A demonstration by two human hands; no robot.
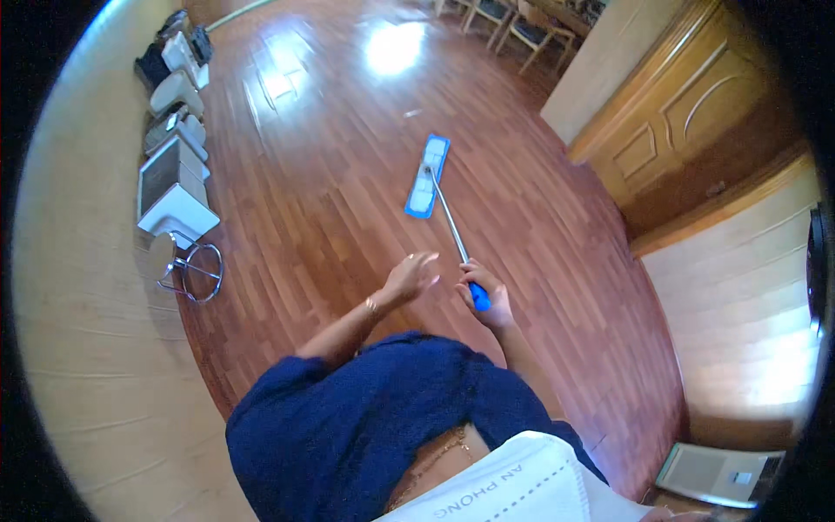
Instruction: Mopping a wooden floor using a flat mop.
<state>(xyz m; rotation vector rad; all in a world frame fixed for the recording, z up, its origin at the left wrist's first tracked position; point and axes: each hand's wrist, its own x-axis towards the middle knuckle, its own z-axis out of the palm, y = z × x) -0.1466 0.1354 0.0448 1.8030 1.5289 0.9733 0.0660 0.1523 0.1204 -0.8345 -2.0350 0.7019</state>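
A flat floor mop stands out in front of me. Its blue-edged head with a pale middle (420, 201) lies flat on the wooden floor, and a thin metal pole (450, 223) slants from it back towards me. My right hand (496, 304) is closed round the upper end of the pole, where the blue grip (479, 297) pokes out below the fingers. To the left of the pole hovers my left hand (407, 278), apart from it. Its fingers are partly stretched, and I see nothing in them.
Along the left wall stand a round stool with chrome legs (198, 271), a white boxy unit (180, 187) and several other items. Wooden chairs (531, 36) line the far right. A wooden door (696, 122) is on the right; a pale flat appliance (722, 474) sits at lower right.
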